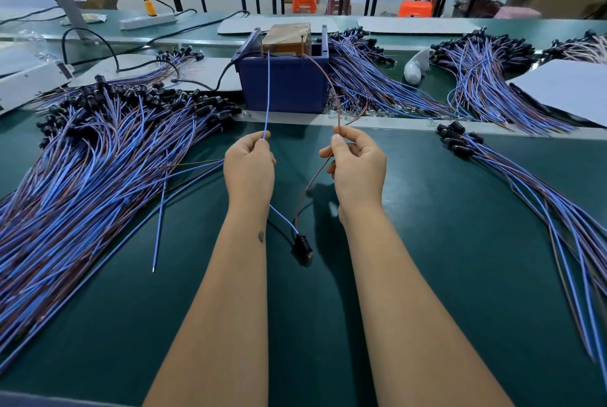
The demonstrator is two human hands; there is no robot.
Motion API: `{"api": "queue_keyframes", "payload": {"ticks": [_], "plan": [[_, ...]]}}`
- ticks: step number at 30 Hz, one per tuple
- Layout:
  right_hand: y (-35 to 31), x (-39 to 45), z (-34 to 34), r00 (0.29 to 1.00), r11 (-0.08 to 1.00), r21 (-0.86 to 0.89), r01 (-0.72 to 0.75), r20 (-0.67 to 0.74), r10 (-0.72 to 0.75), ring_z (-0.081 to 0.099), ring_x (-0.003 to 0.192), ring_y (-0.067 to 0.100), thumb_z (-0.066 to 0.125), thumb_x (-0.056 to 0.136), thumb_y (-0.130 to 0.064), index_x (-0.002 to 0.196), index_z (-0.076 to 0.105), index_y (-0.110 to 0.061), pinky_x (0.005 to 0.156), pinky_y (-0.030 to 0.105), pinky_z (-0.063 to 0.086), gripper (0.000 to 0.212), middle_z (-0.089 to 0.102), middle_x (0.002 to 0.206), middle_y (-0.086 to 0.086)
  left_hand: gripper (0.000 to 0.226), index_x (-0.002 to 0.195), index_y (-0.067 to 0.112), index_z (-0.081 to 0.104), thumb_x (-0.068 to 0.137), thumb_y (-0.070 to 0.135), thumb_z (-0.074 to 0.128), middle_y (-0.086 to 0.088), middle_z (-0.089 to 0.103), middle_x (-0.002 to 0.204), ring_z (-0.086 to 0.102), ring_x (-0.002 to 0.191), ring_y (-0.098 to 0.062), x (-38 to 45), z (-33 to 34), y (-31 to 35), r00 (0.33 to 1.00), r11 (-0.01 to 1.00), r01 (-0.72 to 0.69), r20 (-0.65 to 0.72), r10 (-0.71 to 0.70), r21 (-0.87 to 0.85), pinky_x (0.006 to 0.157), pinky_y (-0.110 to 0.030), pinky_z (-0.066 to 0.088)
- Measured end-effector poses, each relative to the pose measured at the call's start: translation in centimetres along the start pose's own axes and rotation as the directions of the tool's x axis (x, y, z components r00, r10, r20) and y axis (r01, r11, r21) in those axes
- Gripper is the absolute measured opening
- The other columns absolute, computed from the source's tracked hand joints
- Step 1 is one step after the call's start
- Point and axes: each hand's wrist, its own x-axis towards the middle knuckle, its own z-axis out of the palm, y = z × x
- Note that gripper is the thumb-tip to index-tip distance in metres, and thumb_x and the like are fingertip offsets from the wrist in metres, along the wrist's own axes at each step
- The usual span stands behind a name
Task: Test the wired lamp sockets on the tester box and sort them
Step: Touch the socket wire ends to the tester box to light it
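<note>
Left hand [249, 166] pinches the blue wire [267, 91], right hand [356, 165] the brown wire [323, 75], tips up on the tester box [283, 81] so the dangling socket [303, 244] glows.

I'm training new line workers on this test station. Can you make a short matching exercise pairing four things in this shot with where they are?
Things:
1. blue wire
2. brown wire
3. black socket
4. tester box

Places:
A. hanging between the forearms
B. pinched by the right hand
C. on the bench beyond both hands
D. pinched by the left hand

Pairs: 1-D, 2-B, 3-A, 4-C
</note>
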Motion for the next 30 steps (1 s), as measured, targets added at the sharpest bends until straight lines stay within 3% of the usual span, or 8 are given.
{"api": "queue_keyframes", "payload": {"ticks": [4,9,24,30], "plan": [[0.04,-0.07,-0.03,1.0,1.0,-0.005,-0.001,0.0,0.001,0.046,0.046,0.004,0.055,0.097,-0.014,0.104,0.064,-0.021,0.049,0.015,0.042,0.013,0.066,0.064,-0.006,0.026,0.101,0.019,0.066,0.094,0.008,0.043,0.013,0.049,0.05,0.038,0.039,0.0,0.04,-0.06,0.05,1.0,1.0,0.012,-0.029,-0.012,-0.009,0.039,-0.013,0.031],[0.02,-0.17,-0.08,1.0,1.0,0.0,-0.006,0.006,0.006,0.046,0.046,0.003,0.055,0.097,-0.014,0.105,0.065,-0.02,0.049,0.016,0.042,0.014,0.066,0.064,-0.006,0.03,0.104,0.015,0.065,0.094,0.005,0.039,0.006,0.048,0.061,0.039,0.041,0.0,-0.04,-0.3,0.4,0.996,0.993,0.043,-0.073,-0.051,-0.109,0.043,-0.014,0.034],[0.16,-0.1,0.03,1.0,0.999,-0.042,0.0,0.025,0.001,0.047,0.047,0.003,0.056,0.097,-0.014,0.101,0.064,-0.022,0.05,0.015,0.041,0.012,0.065,0.061,-0.007,0.027,0.1,0.017,0.063,0.096,0.005,0.039,0.004,0.048,0.061,0.035,0.044,-0.005,-0.18,-0.4,0.69,0.992,0.982,0.065,-0.091,-0.082,-0.176,0.045,-0.017,0.031],[0.15,-0.14,0.08,0.999,0.998,-0.069,-0.001,0.035,0.004,0.048,0.05,0.005,0.055,0.097,-0.014,0.099,0.063,-0.024,0.055,0.021,0.045,0.012,0.065,0.061,-0.008,0.028,0.098,0.017,0.063,0.096,0.005,0.038,0.005,0.049,0.062,0.035,0.046,-0.005,-0.29,-0.51,0.83,0.988,0.969,0.076,-0.111,-0.104,-0.234,0.044,-0.017,0.03]]}}
